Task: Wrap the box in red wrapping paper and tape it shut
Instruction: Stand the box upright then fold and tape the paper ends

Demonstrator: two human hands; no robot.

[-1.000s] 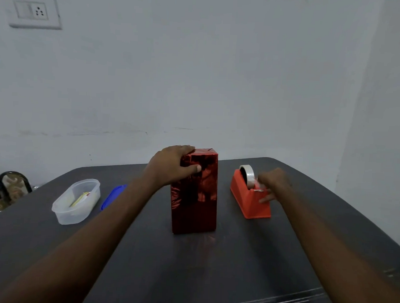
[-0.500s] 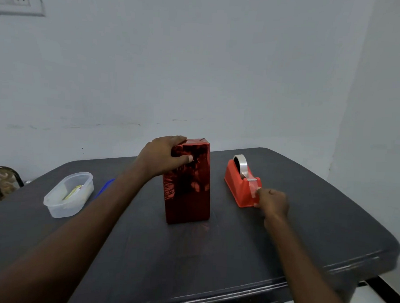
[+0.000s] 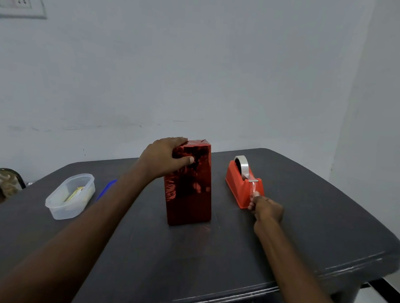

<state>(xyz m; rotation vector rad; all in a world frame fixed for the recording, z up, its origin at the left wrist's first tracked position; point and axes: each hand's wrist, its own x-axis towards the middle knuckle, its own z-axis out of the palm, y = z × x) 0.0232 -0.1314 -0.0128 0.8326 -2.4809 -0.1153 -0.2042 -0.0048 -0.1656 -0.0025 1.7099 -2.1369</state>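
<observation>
Tub [image 3: 70, 196] sits far left on the tabletop [image 3: 213, 255], out of play. Your left hand [image 3: 163, 156] has its grip closed over the top left corner of the box [image 3: 189, 185], which stands upright mid-tabletop, already in red paper. Risk: ease off and the top fold may spring open. Dispenser [image 3: 242, 183] stands just right of it. Your right hand [image 3: 266, 208] pinches the tape [image 3: 253, 188] below the cutter. Risk: a crooked pull drags the dispenser, or the strip curls onto itself.
</observation>
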